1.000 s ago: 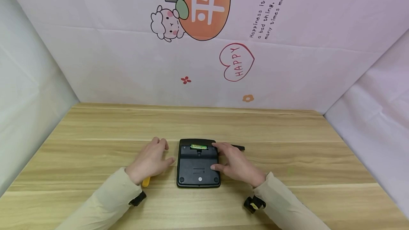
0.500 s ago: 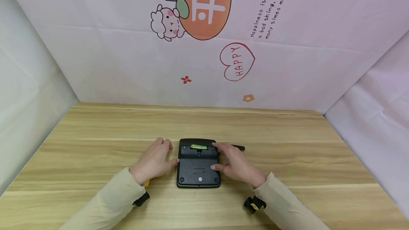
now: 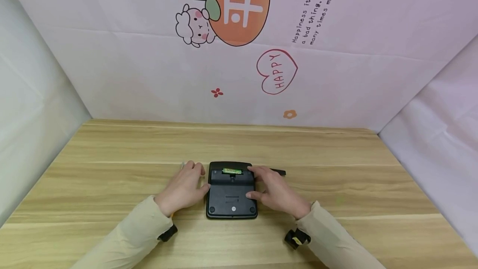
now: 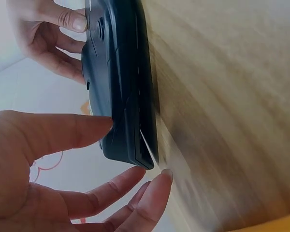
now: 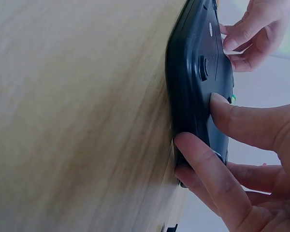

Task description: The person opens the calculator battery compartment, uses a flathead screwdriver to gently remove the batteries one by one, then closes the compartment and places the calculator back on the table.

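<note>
A black desk calculator (image 3: 232, 196) lies face down on the wooden table. Near its far end, a green battery (image 3: 232, 171) sits in the uncovered battery compartment. My right hand (image 3: 274, 190) grips the calculator's right side, thumb on its back and fingertips along the edge, as the right wrist view shows. At the opposite side, my left hand (image 3: 183, 190) touches the left edge with the thumb (image 4: 94, 129). Its other fingers (image 4: 157, 193) are loosely bent right at the far corner. The calculator's keys face down, hidden.
A yellow handle (image 3: 172, 215) lies mostly hidden under the left wrist, and a thin grey tip (image 3: 182, 165) shows beyond that hand. Past the right hand lies a flat black strip (image 3: 278, 172). A printed white cloth (image 3: 157, 78) hangs behind the table (image 3: 142, 148).
My left hand has moved right, up to the calculator, and its thumb now meets the left edge. A thin grey tip has come into view behind it. My right hand stays in place.
</note>
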`<state>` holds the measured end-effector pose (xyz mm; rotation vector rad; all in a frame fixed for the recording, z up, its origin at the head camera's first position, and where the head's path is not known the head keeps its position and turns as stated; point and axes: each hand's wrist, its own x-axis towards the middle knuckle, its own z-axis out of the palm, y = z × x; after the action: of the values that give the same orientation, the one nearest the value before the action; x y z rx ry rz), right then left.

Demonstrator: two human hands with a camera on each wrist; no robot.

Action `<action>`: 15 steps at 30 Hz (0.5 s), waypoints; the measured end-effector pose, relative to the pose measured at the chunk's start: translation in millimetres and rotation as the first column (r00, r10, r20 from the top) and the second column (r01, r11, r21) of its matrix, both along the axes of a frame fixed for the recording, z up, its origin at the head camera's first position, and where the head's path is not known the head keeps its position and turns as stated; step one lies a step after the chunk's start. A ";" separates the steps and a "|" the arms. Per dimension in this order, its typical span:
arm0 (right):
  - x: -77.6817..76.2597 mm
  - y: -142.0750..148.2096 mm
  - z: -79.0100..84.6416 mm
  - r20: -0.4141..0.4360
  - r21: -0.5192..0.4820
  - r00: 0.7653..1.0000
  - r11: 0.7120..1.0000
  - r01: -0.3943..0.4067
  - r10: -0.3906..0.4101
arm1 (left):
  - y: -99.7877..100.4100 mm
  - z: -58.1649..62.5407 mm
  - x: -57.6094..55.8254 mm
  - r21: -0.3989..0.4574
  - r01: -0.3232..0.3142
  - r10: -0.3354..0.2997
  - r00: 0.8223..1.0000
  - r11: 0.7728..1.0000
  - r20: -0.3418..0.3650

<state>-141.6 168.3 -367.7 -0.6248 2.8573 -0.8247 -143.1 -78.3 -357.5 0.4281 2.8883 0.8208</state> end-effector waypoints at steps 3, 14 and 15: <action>0.0 -0.1 -0.2 -0.009 0.002 1.000 1.000 -0.003 0.003 | 1.4 -0.5 0.1 0.009 0.006 -0.006 1.000 1.000 -0.010; -0.8 -0.3 -0.2 -0.015 -0.001 1.000 1.000 -0.007 0.007 | 9.7 -2.5 -0.5 0.019 -0.002 0.001 0.999 1.000 0.039; -0.9 -0.3 0.0 -0.011 -0.005 1.000 1.000 -0.006 0.006 | 10.4 -2.5 -0.4 0.019 -0.003 0.003 0.999 1.000 0.042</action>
<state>-142.5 167.9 -367.7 -0.6402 2.8625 -0.8310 -143.5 -67.9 -360.0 0.4034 2.8456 0.8477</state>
